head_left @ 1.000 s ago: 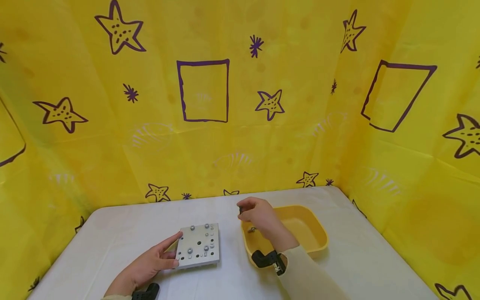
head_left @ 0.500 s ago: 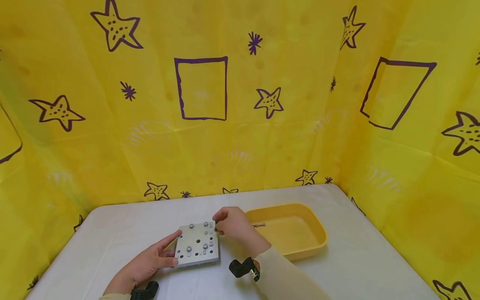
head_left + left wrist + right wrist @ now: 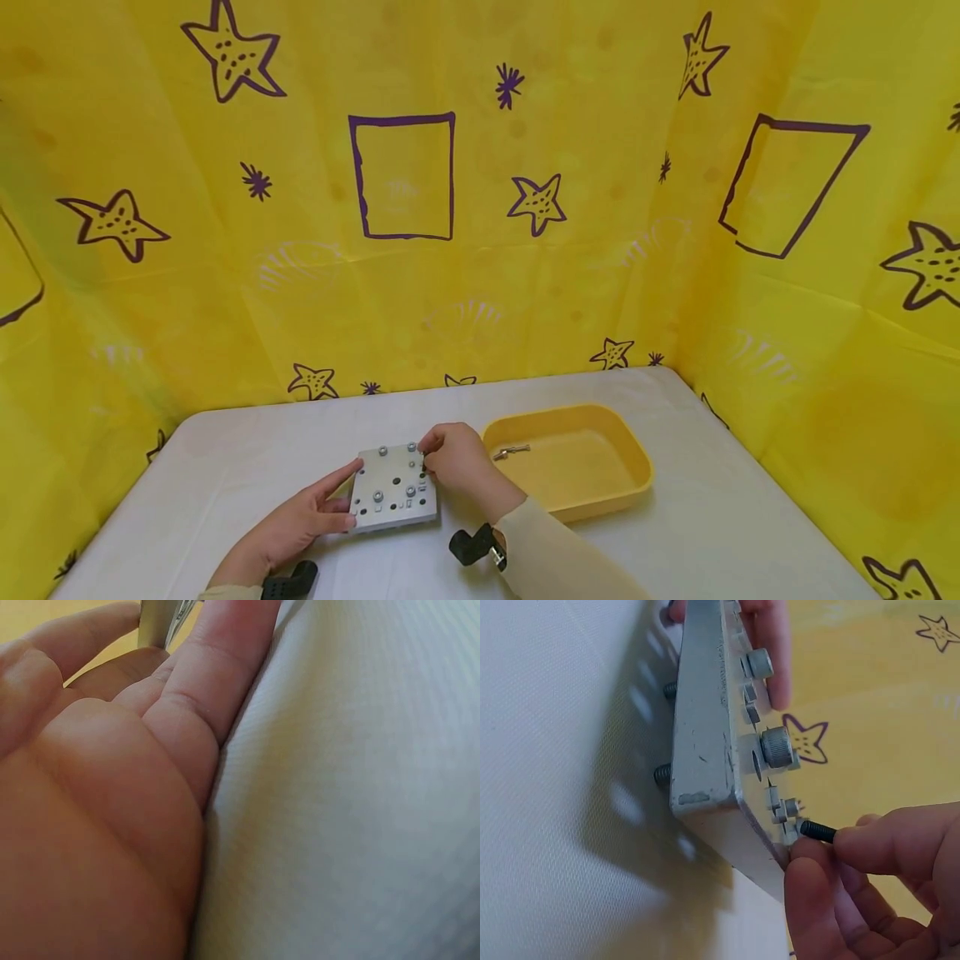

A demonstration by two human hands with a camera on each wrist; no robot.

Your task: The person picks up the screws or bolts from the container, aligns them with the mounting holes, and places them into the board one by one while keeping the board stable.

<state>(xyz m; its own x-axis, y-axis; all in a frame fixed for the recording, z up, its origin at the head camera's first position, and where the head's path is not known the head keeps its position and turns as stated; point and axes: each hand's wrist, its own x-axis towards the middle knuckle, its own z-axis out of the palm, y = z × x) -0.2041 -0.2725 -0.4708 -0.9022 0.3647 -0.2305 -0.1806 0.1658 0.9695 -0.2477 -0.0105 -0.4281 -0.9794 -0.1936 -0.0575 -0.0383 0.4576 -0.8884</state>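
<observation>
My left hand (image 3: 300, 521) grips the left edge of a square silver metal plate (image 3: 384, 471), thumb at the near corner and a finger at the far one. Several socket head screws (image 3: 778, 746) stand up from its face among holes and small raised bits, and threaded ends (image 3: 662, 775) poke out underneath. With thumb and fingers my right hand (image 3: 461, 458) pinches a thin black threaded screw (image 3: 819, 831) at the plate's right side. The screw's tip is close to the plate's face, beside a small raised bit; its other end is hidden in the fingers.
A yellow plastic tray (image 3: 600, 507) stands right of the plate, behind the right forearm. A few metal screws (image 3: 513, 452) lie at its left end. White cloth (image 3: 300, 433) covers the table, and yellow patterned curtains (image 3: 480, 275) enclose it on the visible sides.
From above the tray's left end, my right hand has moved left with the black screw to the plate's right edge, then slightly lower along it. My left hand still grips the plate.
</observation>
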